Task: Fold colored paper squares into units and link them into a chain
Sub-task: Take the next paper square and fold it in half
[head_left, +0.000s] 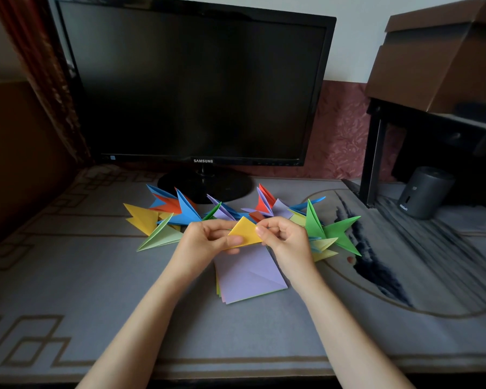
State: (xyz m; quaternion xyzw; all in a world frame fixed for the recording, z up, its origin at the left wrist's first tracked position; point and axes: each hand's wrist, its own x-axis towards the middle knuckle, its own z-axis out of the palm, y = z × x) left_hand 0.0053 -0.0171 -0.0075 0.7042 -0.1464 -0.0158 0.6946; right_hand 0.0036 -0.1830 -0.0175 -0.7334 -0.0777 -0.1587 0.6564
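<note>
From the head camera, both hands are working just above the desk mat [96, 276], holding a yellow folded piece [246, 233] between them. The left hand [205, 240] is pinching its lower left edge, thumb lying along the bottom fold, while the right hand [284, 237] is nipping the right-hand corner between thumb and forefinger, the other fingers curled in. The piece is showing as a triangle, point up, lifted off the mat. Right under the hands a stack of paper squares [247, 276] is lying flat, a lilac sheet on top with a diagonal crease showing. Behind the hands, the finished units [185, 211] are fanning out in an arc of blue, orange, yellow, green and lilac, in front of the dark monitor [191, 88]. This paper is looking thin and nearly weightless, stiff only along its creases, so by my reckoning it is wanting a light pinch at corners and folded edges, never across the open flap, where it would buckle. Too hard a squeeze is likely to leave a stray crease.
</note>
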